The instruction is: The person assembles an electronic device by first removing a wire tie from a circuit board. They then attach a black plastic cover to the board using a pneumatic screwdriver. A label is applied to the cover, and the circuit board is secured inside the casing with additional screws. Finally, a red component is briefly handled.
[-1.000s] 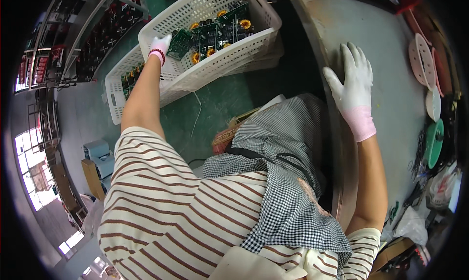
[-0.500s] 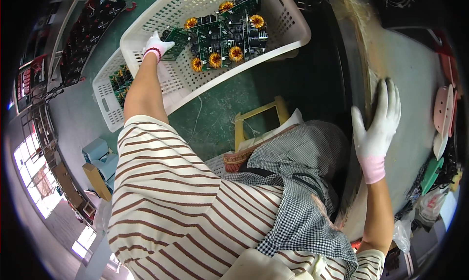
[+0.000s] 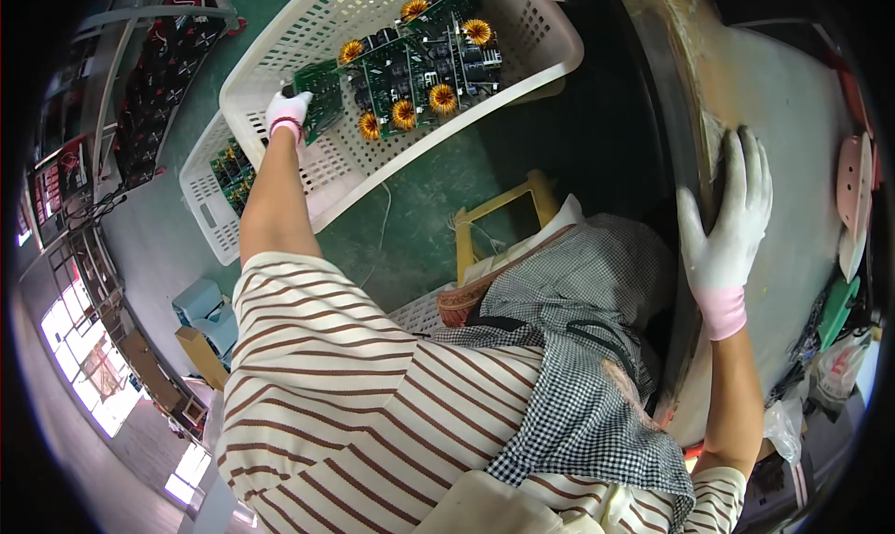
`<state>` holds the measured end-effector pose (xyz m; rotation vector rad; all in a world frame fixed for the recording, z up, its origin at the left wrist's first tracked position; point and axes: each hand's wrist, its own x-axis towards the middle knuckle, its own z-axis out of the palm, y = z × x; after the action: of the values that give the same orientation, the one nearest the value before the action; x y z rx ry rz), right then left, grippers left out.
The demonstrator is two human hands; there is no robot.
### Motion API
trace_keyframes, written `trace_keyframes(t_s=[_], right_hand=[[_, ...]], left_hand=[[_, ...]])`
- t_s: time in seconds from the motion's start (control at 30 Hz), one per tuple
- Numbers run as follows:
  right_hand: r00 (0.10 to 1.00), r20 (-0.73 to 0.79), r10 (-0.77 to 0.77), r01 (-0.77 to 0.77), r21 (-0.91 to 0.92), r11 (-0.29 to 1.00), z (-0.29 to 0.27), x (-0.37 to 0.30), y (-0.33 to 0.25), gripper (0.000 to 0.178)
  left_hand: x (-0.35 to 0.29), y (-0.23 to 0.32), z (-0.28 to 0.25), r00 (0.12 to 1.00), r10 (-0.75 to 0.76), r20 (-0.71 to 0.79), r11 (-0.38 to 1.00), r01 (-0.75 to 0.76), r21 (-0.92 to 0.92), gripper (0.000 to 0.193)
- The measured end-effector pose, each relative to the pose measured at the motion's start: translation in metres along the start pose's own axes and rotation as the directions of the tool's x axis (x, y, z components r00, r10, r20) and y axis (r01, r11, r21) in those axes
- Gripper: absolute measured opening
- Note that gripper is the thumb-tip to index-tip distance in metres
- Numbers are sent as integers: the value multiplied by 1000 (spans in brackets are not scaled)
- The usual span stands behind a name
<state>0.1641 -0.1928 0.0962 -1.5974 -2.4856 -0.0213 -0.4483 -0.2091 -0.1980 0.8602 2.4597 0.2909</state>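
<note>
My left hand (image 3: 287, 113), in a white glove with a pink cuff, reaches into a white perforated plastic crate (image 3: 368, 172). Its fingers are closed on the edge of a green circuit board (image 3: 323, 94), which stands tilted at the crate's left part; the fingertips are partly hidden. Right of it, several similar circuit boards (image 3: 403, 73) with copper-wound ring coils and dark cylindrical parts stand close together in the crate. My right hand (image 3: 729, 222), gloved alike, lies flat with fingers stretched on the grey tabletop (image 3: 788, 171) near its worn edge, holding nothing.
A second white crate (image 3: 207, 219) with more boards sits partly under the first, to the left. A yellow stool-like frame (image 3: 463, 240) stands on the green floor near my legs. Plastic bags (image 3: 839, 366) and a pink object (image 3: 850, 184) are at the far right.
The board in my left hand has turned and leans against the neighbouring boards less upright than before. My left hand has drawn slightly toward me. My right hand stays flat on the tabletop.
</note>
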Motion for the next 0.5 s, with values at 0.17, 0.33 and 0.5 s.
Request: trace_keyframes(t_s=[0.17, 0.33, 0.5], right_hand=[[999, -35, -3, 2, -12, 1000, -1, -9, 2, 68], [993, -109, -48, 46, -19, 999, 4, -17, 4, 66], [946, -153, 286, -161, 546, 822, 4, -30, 20, 56]], left_hand=[[-63, 26, -44, 975, -183, -124, 654, 26, -756, 35], [-199, 85, -104, 789, 438, -431, 678, -604, -419, 35], [-350, 179, -143, 334, 786, -520, 382, -924, -17, 53]])
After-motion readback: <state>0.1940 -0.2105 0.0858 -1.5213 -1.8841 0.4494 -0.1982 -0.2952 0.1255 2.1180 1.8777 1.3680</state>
